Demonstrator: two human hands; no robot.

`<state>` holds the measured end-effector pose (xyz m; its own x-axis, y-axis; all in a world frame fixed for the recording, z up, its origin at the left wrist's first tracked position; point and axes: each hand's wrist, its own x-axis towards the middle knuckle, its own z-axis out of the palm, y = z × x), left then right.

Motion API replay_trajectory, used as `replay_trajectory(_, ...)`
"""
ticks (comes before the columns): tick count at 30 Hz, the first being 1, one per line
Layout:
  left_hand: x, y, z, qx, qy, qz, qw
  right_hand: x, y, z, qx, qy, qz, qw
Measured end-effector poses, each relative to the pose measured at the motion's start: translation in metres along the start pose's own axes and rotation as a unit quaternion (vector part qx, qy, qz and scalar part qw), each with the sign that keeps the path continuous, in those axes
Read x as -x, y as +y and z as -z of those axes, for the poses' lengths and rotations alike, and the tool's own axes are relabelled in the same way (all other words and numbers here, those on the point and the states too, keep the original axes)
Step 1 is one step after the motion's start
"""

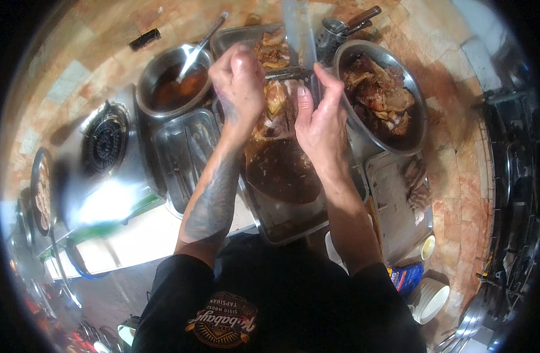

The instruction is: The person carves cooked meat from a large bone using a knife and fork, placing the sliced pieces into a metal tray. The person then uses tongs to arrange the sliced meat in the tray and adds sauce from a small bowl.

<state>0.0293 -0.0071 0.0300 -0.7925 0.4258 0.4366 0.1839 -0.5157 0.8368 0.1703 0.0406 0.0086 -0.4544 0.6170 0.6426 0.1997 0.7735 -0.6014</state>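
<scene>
Between my hands, a piece of roasted meat (276,109) with browned skin lies on a wet, dark brown chopping board (284,167). The board rests in a metal tray (287,226). Beside the meat's left side, my left hand (241,88) is closed in a fist; whatever it may grip is hidden. On the meat's right, my right hand (323,115) is open, thumb and a finger apart, its other fingers partly hidden. A broad, pale, see-through-looking strip (299,32) rises beyond the hands, too smeared to identify.
An oval bowl (423,112) of browned meat stands at right, above a tray (393,206) with scraps. At left are a bowl of reddish sauce (170,97) with a spoon (193,59), an empty-looking tray (179,147) and a stove burner (105,140). More meat (273,50) lies beyond.
</scene>
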Motion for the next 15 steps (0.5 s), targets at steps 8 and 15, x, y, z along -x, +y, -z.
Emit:
replay_trajectory(8,-0.004,0.001,0.003,-0.026,0.035,-0.019,0.999,0.013,-0.005,0.011,0.086,-0.267,-0.265,0.923)
replay_trajectory(15,0.002,-0.006,0.006,0.031,0.025,0.003,0.999,0.022,-0.002,0.005,0.089,-0.179,-0.162,0.966)
